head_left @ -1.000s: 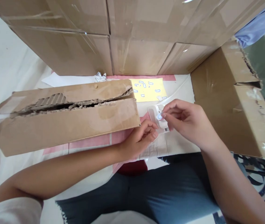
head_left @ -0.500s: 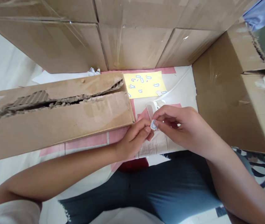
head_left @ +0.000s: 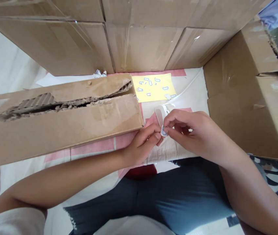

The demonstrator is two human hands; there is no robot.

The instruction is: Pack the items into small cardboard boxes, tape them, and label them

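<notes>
Between my two hands is a small white paper piece (head_left: pixel 163 131) with a blue outline. My right hand (head_left: pixel 190 130) pinches it between thumb and forefinger. My left hand (head_left: pixel 145 142) is closed, its thumb and forefinger pressed together at the left edge of the piece. Just beyond the fingers lies a white object (head_left: pixel 161 112) with a cable, partly hidden by my right hand. Farther back, a yellow sheet (head_left: pixel 156 93) bears several small blue-outlined paper pieces.
A long torn cardboard box (head_left: pixel 100 114) lies at the left. Large taped boxes (head_left: pixel 144 49) stand across the back, and an open carton (head_left: pixel 232 98) is at the right. Crumpled paper scraps (head_left: pixel 100 74) rest on a white sheet (head_left: pixel 63 80) behind the long box.
The view has shifted slightly, so the scene sits a little differently. Both hands keep nearly the same pose around the small piece, which looks slightly more turned.
</notes>
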